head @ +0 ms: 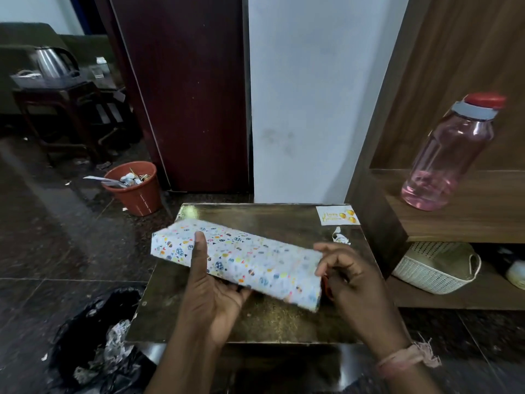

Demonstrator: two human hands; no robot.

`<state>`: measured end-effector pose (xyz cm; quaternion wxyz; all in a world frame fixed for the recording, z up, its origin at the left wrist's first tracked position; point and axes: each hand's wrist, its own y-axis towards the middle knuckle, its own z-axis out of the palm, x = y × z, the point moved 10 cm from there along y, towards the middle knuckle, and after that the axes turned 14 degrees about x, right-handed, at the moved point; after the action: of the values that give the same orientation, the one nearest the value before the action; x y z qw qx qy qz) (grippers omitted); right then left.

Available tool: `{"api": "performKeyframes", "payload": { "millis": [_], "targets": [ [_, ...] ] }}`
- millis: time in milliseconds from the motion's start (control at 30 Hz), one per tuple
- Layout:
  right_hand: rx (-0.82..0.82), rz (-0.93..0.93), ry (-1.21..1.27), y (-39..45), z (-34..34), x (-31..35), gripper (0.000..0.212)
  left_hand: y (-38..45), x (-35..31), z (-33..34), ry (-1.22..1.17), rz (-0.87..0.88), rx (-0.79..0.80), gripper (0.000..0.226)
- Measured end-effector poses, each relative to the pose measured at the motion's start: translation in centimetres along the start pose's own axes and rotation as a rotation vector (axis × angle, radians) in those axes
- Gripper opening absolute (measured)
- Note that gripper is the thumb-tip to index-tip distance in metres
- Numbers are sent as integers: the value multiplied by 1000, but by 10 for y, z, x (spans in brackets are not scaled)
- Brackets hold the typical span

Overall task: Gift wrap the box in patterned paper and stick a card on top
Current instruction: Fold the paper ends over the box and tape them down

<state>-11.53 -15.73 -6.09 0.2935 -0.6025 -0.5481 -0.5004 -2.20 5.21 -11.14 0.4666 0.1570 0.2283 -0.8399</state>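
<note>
Gripping from beneath, the left hand (211,294) holds the long flat box wrapped in white paper printed with small coloured dots (235,257): thumb laid flat across the top face, fingers curled under the near edge. That pinch probably serves to steady the box at a slant above the small dark tabletop with a dull golden sheen (255,322), its left end raised and clear of the surface.

The right hand (349,275) sits at the box's right end, fingers half curled against the end fold. Something red shows just behind them; what it is cannot be told. Whether this hand pinches paper or only presses it is unclear, as motion blur smears the end flap. Likely purpose: closing or smoothing that end.

Paper covers every visible face, so wrapping looks nearly done. The small white greeting card with gold balloons (337,215) lies unstuck at the table's far right corner, well apart from the box. A crumpled white paper scrap (341,237) lies between card and right hand, a minor obstacle.

Further out: pink transparent water bottle with red cap (450,155) on a wooden shelf at right, cream woven basket (437,268) below it, terracotta-coloured waste bin (135,187) on the floor at left. None crowd the work.
</note>
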Motion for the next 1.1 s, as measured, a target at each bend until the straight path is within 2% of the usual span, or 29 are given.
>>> {"api": "performKeyframes", "payload": {
  "millis": [100, 167, 267, 367, 467, 700, 967, 1100],
  "targets": [
    [63, -4, -115, -1, 11, 1, 54, -4, 4, -13, 40, -45, -113, 36],
    [25, 9, -97, 0, 10, -5, 51, -5, 1, -20, 45, -15, -163, 32],
    [-54, 97, -79, -2, 5, -22, 37, -4, -8, -22, 28, 70, -154, 23],
    [-23, 197, -279, -5, 9, -32, 25, -3, -7, -20, 51, 78, -141, 15],
    [-1, 250, -328, -4, 11, -40, 21, -5, -4, -17, 92, 72, -150, 18],
    [-64, 277, -151, -4, 6, -49, 34, -3, 1, -15, 102, 40, -152, 16],
    [-110, 261, -113, -3, 0, -37, 17, -6, 27, -15, 106, -109, -174, 10],
    [-97, 283, 70, -1, 6, -44, 27, -9, 37, -15, 167, -149, -172, 11]
  ]
}}
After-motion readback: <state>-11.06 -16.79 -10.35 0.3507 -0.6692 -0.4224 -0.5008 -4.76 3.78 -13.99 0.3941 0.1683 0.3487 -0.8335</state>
